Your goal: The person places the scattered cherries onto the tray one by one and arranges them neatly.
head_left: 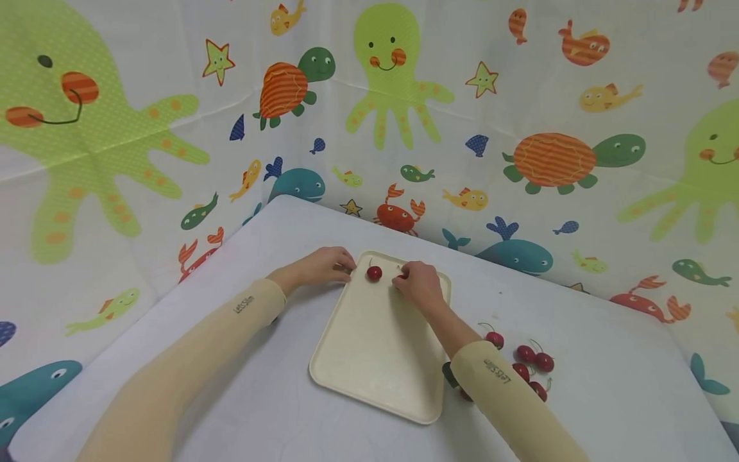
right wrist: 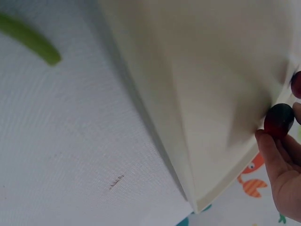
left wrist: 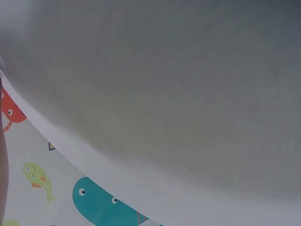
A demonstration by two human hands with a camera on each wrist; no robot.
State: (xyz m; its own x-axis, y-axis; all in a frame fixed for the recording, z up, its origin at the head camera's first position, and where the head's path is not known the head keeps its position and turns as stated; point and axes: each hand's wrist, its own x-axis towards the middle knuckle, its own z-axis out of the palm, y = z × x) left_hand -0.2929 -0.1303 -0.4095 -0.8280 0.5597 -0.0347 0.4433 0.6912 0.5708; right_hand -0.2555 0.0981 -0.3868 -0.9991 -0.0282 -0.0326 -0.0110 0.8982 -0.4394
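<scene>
On the cream rectangular tray [head_left: 381, 346], a dark red cherry [head_left: 374, 274] with its stem up lies near the far left corner. To its right, over the tray's far end, my right hand [head_left: 421, 284] pinches a second cherry [right wrist: 279, 121] between thumb and fingers; in the head view the fingers mostly cover it. My left hand [head_left: 324, 266] is at the tray's far left edge, its fingertips right at the rim and its fingers loosely bent. The left wrist view shows mostly white table surface, with only a sliver of skin at its left border.
Several loose cherries [head_left: 544, 362] with stems lie on the white table [head_left: 248, 398] right of the tray, partly behind the right forearm. A green stem [right wrist: 33, 40] appears close up in the right wrist view. A sea-animal printed curtain [head_left: 369, 167] hangs behind the table.
</scene>
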